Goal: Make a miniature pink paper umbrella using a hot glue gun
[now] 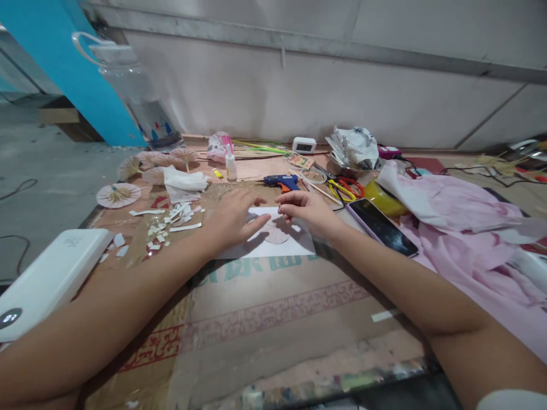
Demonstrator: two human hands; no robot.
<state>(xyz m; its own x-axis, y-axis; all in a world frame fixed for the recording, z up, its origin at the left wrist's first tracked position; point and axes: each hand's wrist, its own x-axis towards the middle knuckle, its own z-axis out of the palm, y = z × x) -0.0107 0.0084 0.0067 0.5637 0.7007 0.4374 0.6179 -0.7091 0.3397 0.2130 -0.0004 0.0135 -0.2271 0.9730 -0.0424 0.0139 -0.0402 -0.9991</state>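
Note:
A white sheet of paper (pixel 301 246) lies on the cardboard-covered table, with a round, pinkish fan-like shape (pixel 277 234) on it. Above the sheet's left part is my left hand (pixel 239 219), fingers and thumb apart, holding nothing. My right hand (pixel 305 209) hovers over the sheet's right side with thumb and fingertips pinched together. Whatever is in that pinch is too small to make out. Just behind the hands lies a blue glue gun (pixel 280 181) with an orange trigger.
Paper scraps (pixel 177 215) and round pleated pieces (pixel 118 195) lie left, near a small white bottle (pixel 231 165). A large water bottle (pixel 147 102) and a white power bank (pixel 55 279) stand further left. Right are scissors (pixel 344 191), a phone (pixel 382 228) and pink cloth (pixel 461 205).

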